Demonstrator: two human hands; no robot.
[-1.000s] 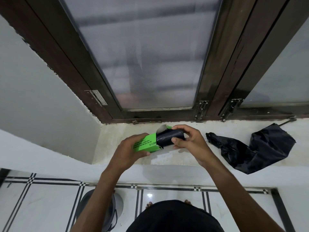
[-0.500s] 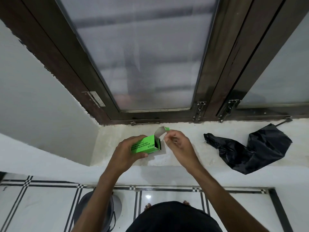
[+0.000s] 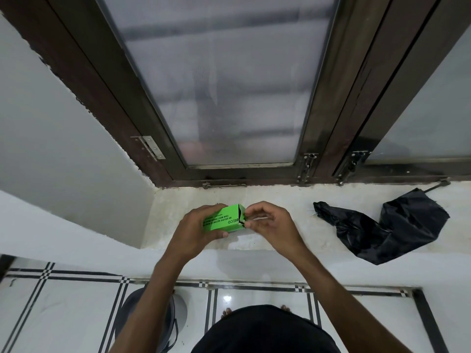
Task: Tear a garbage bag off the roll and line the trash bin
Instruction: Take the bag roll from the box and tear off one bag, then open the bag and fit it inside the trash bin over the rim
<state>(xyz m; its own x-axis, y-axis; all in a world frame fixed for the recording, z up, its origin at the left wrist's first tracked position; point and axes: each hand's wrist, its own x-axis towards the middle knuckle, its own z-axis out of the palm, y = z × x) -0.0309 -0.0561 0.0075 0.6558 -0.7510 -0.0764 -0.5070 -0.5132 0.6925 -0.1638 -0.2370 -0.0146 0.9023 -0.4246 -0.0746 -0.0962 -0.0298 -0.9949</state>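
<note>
Two sets of fingers work on one small green box [image 3: 224, 221] above the windowsill [image 3: 293, 200]: our left hand [image 3: 197, 231] is wrapped around its body, fingers clamped on it, while the fingers [image 3: 251, 215] of our right hand [image 3: 271, 225] are pinched together on the flap at its open end, where something dark shows inside, likely the roll. The torn-off black bag [image 3: 390, 228] lies crumpled on the sill, well apart to the right, and the trash bin [image 3: 155, 324] stands on the tiled floor [image 3: 63, 314] below our left arm, with no liner that we can see. We judge the bin is yet to be lined. Pressing the flap too hard could crush the thin card or leave it sprung open; an elbow swinging out could brush the loose bag off the sill's edge.
</note>
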